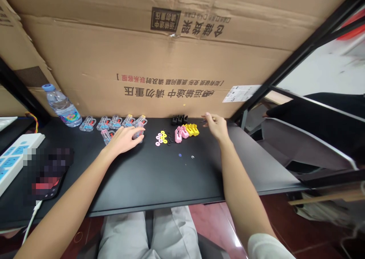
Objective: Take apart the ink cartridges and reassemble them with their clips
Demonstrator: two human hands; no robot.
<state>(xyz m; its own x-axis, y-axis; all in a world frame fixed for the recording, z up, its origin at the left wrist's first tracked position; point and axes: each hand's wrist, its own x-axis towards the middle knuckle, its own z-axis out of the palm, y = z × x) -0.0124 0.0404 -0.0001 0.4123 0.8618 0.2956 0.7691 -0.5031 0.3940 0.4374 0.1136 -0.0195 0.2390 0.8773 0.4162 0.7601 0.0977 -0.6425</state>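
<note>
My left hand is at the back of the black table, its fingers curled round a clear plastic case with a pinkish part. Under and beside that wrist lies another clear case with a pink end. Farther right, my right hand is closed in a pinch; a small dark bit shows at its fingertips, too small to name. Nearest to it are yellow plastic clips, with pink clips and black clips beside them. Small pink, yellow and black rings lie between my hands.
Several clear cases stand in a row along the cardboard wall. A water bottle leans at the back left. A power strip and a blurred phone lie left. Tiny bits, one blue, lie mid-table.
</note>
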